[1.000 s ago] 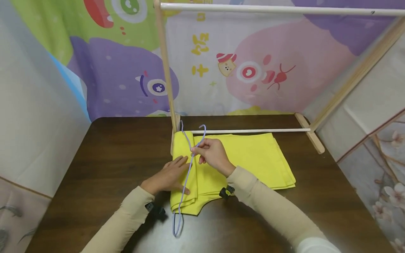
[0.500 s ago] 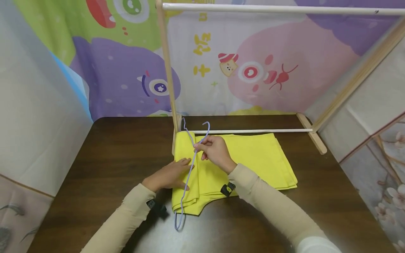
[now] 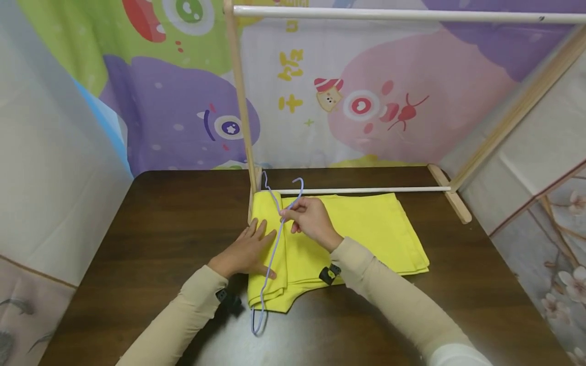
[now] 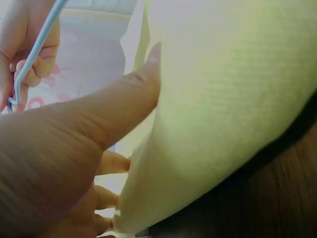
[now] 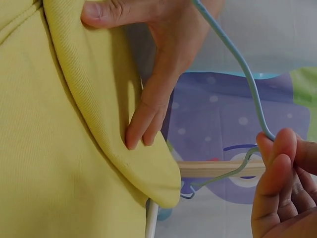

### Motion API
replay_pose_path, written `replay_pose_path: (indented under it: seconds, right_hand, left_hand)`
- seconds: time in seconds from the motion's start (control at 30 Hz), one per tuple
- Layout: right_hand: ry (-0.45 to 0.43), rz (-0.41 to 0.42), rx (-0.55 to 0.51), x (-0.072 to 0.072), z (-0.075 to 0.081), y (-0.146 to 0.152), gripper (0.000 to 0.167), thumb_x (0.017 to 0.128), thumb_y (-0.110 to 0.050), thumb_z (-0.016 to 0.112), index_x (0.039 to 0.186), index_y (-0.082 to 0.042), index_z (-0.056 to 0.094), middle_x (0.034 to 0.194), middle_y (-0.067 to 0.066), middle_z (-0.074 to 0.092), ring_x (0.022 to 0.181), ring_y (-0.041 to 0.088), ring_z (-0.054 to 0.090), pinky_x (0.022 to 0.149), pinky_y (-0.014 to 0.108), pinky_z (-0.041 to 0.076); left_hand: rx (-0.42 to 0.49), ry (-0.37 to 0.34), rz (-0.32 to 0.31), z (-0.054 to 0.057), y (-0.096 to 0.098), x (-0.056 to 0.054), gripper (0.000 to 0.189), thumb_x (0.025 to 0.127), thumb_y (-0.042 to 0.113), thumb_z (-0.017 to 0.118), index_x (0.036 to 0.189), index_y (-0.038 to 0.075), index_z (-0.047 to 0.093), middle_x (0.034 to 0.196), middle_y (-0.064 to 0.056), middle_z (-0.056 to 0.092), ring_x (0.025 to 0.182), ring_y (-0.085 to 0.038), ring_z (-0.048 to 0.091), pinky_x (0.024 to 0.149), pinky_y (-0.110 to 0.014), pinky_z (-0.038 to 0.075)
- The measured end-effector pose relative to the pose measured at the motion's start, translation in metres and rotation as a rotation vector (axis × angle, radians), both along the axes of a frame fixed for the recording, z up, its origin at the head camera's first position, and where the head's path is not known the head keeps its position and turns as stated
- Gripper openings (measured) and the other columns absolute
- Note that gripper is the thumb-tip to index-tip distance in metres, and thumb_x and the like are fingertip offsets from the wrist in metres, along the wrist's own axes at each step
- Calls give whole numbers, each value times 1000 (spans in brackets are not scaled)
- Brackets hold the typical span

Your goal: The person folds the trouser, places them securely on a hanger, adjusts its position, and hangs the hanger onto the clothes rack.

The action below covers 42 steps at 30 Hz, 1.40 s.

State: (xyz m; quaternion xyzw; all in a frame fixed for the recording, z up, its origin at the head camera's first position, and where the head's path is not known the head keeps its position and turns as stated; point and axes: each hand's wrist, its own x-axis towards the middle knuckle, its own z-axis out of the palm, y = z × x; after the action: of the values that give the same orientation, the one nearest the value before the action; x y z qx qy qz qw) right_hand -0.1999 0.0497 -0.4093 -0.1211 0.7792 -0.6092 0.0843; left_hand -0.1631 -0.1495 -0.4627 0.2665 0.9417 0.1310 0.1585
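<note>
A yellow garment [image 3: 357,229] lies folded flat, its left end turned over into a thick flap. Above that flap slants a thin bluish-purple wire hanger [image 3: 273,254]; its ends stick out past the flap's far and near edges, while its lower bar is hidden by the cloth. My right hand [image 3: 313,223] pinches the hanger just below the hook between thumb and fingers, also plain in the right wrist view, where the wire [image 5: 246,72] runs up from the fingertips. With fingers spread, my left hand [image 3: 247,251] rests on the flap [image 5: 86,64], its thumb beneath the wire.
Behind the garment stands a rack with a wooden left upright [image 3: 240,96], a white top bar [image 3: 389,14] and a low white bar [image 3: 366,190] near the dark wooden table [image 3: 183,213]. A cartoon-printed curtain [image 3: 183,112] hangs behind.
The hanger's near end has shifted slightly away from me, and its hook slightly right, with the right hand. My left fingers have spread and reach farther up the flap.
</note>
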Motion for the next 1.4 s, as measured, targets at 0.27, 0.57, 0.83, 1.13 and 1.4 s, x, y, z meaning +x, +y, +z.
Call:
replay_pose_path:
  seconds: [0.27,0.57,0.83,1.13,1.4]
  right_hand:
    - [-3,10,-19,1,0,1,16,91,-11,68,85,3,64,87,19,74,45,9,55,48,22,47]
    - [2,43,-40,3,-2,-3,18,90,-14,71,84,2,65,82,17,73,47,10,56,50,23,48]
    - [56,78,-64,1,0,-7,17,90,-13,70,83,1,63,65,5,62,49,11,54,50,23,47]
    - [63,134,-39,1,6,-13,16,89,-12,71,83,2,65,64,6,62,49,12,53,49,23,46]
    - [69,161,7,1,9,-16,17,87,-14,74,83,1,68,63,12,63,49,16,54,50,25,46]
  left_hand:
    - [174,68,121,-5,-5,-3,65,85,37,74,136,1,54,153,-26,35,145,-45,24,115,-56,27]
    - [661,148,391,16,-12,8,20,95,11,62,112,3,70,111,-13,71,100,-29,65,86,-44,52]
    - [719,185,330,39,-5,15,22,92,19,68,109,5,73,107,-8,73,91,-19,66,79,-30,52]
    - [708,253,359,45,-2,19,21,88,19,73,103,5,75,88,-5,74,66,-10,53,61,-21,45]
    - [713,273,382,46,0,20,17,87,19,74,97,6,76,83,-6,75,65,-9,55,59,-21,46]
